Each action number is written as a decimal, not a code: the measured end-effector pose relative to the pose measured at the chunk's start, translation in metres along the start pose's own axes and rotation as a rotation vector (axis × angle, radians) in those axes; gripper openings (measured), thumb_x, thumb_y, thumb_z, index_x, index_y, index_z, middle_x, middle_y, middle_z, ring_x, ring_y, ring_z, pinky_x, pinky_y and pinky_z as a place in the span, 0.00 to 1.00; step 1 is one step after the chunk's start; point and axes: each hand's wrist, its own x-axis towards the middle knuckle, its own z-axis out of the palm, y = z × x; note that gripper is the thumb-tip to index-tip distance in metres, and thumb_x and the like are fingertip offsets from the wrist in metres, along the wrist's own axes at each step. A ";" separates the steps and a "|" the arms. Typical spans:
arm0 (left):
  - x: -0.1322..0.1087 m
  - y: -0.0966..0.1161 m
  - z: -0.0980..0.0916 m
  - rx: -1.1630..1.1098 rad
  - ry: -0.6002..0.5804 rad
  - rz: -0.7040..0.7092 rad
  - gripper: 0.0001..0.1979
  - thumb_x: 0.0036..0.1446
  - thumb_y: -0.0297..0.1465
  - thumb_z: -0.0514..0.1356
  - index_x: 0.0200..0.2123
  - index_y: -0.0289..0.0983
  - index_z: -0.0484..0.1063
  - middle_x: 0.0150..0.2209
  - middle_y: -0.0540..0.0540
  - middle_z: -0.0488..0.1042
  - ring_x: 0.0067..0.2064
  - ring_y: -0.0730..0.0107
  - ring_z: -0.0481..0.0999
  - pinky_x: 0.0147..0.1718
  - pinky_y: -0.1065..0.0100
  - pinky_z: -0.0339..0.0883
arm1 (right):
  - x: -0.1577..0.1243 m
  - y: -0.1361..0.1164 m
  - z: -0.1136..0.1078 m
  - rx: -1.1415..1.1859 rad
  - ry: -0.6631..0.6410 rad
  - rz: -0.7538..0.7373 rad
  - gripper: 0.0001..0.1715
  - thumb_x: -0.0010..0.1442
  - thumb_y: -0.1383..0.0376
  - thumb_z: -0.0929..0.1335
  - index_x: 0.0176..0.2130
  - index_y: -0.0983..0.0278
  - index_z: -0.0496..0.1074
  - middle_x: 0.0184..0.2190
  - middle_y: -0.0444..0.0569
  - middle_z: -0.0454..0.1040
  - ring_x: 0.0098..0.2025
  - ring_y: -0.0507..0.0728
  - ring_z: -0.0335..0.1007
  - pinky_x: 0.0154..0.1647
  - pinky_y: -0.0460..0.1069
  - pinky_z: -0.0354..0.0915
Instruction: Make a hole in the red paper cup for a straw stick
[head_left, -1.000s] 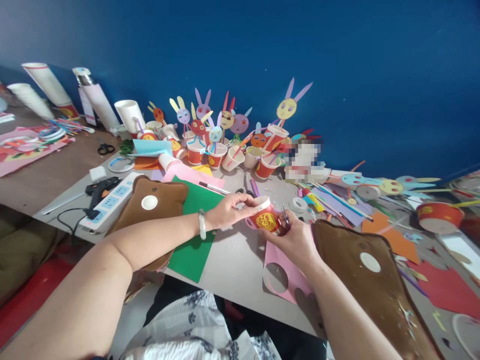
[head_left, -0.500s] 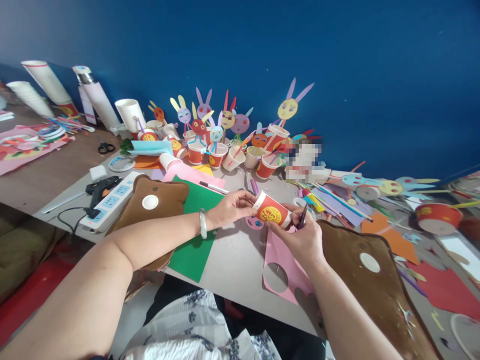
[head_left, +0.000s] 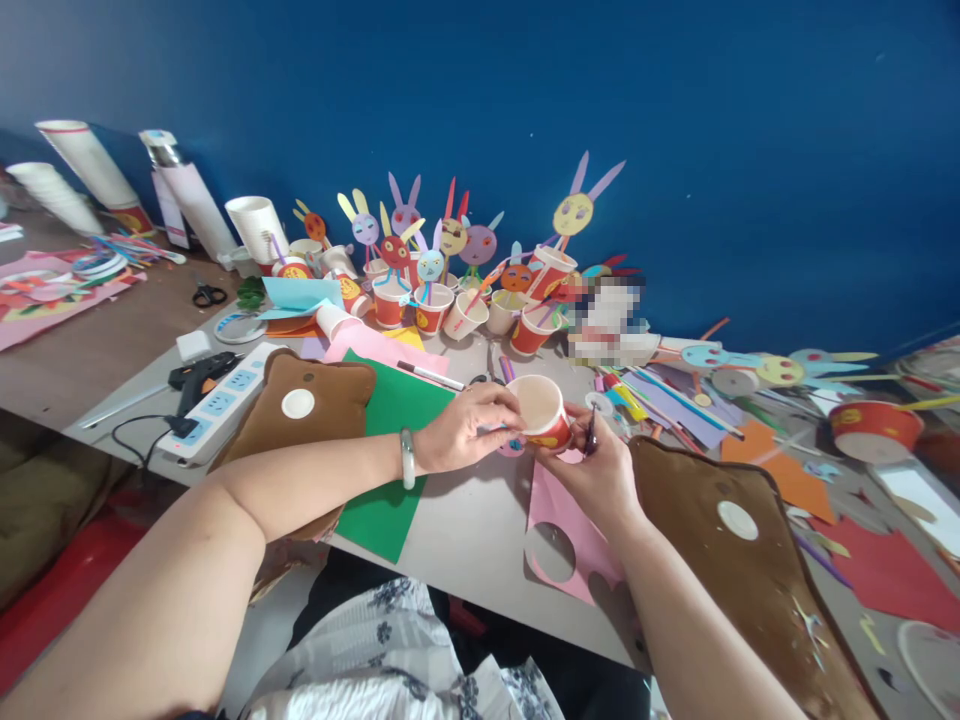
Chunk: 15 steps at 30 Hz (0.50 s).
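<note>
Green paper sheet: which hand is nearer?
Left. The left hand sits by the green paper sheet; the right hand is across the red paper cup.

A deep blue wall [head_left: 525, 90] fills the space ahead of me, evenly lit. My grey counter [head_left: 469, 520] runs along it; to my left stands a brown wooden counter [head_left: 97, 345], a red floor [head_left: 67, 585] below.

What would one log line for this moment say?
left hand: holds red paper cup, mouth toward camera | right hand: supports cup, holds dark thin tool | under: pink paper
</note>
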 end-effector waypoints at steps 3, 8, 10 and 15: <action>-0.003 0.001 0.000 0.073 0.016 0.127 0.15 0.53 0.36 0.68 0.44 0.41 0.77 0.58 0.37 0.67 0.63 0.50 0.64 0.62 0.48 0.57 | 0.000 0.002 0.001 0.022 0.033 -0.047 0.23 0.47 0.59 0.75 0.28 0.59 0.57 0.42 0.51 0.77 0.33 0.55 0.70 0.31 0.50 0.65; -0.005 -0.007 0.005 -0.138 -0.017 0.028 0.58 0.40 0.44 0.74 0.69 0.43 0.48 0.69 0.33 0.51 0.70 0.43 0.52 0.66 0.43 0.49 | -0.004 0.002 0.000 0.125 0.008 -0.141 0.21 0.49 0.57 0.74 0.28 0.58 0.58 0.48 0.55 0.77 0.43 0.60 0.73 0.35 0.52 0.68; -0.005 -0.010 0.007 -0.213 -0.081 -0.005 0.59 0.38 0.44 0.75 0.69 0.42 0.49 0.68 0.33 0.54 0.69 0.43 0.55 0.66 0.45 0.50 | -0.005 0.000 0.000 0.148 -0.037 -0.181 0.19 0.49 0.57 0.74 0.29 0.58 0.60 0.48 0.56 0.77 0.44 0.62 0.74 0.37 0.53 0.69; -0.005 -0.010 0.008 -0.220 -0.082 0.126 0.48 0.39 0.39 0.75 0.63 0.40 0.60 0.63 0.34 0.62 0.66 0.44 0.60 0.66 0.48 0.51 | -0.007 -0.010 0.002 0.074 -0.161 -0.245 0.12 0.51 0.63 0.71 0.31 0.58 0.62 0.50 0.57 0.77 0.47 0.63 0.75 0.42 0.56 0.69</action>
